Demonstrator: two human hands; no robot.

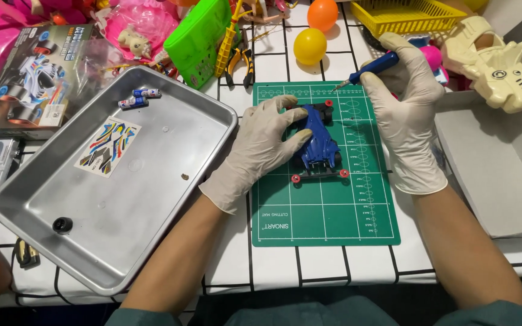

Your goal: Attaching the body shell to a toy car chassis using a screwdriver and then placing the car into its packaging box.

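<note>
on green mat [327,205] — toy car [318,142], mid-mat

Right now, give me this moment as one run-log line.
left hand: holds blue toy car on green cutting mat | right hand: holds blue screwdriver, tip off car | metal tray: sticker sheet, two batteries

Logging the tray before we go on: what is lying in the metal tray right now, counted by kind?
In the metal tray:
Batteries: 2
Sticker sheet: 1
Small black wheel: 1
Tiny brown bit, too small to identify: 1
Total: 5
</note>
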